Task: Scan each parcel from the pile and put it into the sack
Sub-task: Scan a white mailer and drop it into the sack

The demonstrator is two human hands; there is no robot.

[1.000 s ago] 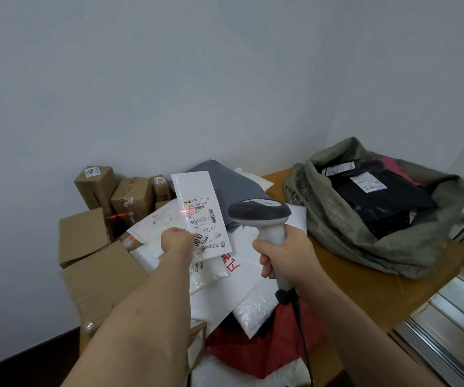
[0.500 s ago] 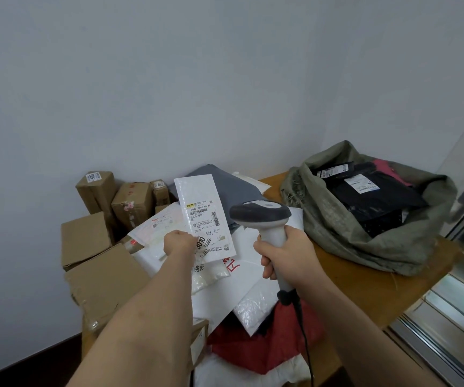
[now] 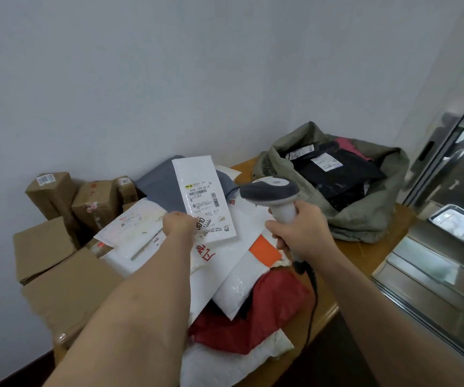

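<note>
My left hand (image 3: 179, 226) grips the lower left corner of a white bubble mailer (image 3: 201, 195) and holds it upright, label facing me, above the parcel pile (image 3: 225, 277). My right hand (image 3: 300, 233) grips the handle of a grey and white barcode scanner (image 3: 272, 192), its head just right of the mailer. The olive sack (image 3: 364, 216) lies open at the table's back right, with black parcels (image 3: 339, 174) inside it.
Brown cardboard boxes (image 3: 66, 277) are stacked at the left against the wall. White, red and grey poly bags cover the wooden table (image 3: 364, 252). The scanner's black cable (image 3: 313, 300) hangs over the table's front edge. A glass and metal door (image 3: 448, 219) stands at the right.
The red scan line seen on the mailer and boxes one second ago is gone. My left hand has carried the mailer a little to the right, closer to the scanner.
</note>
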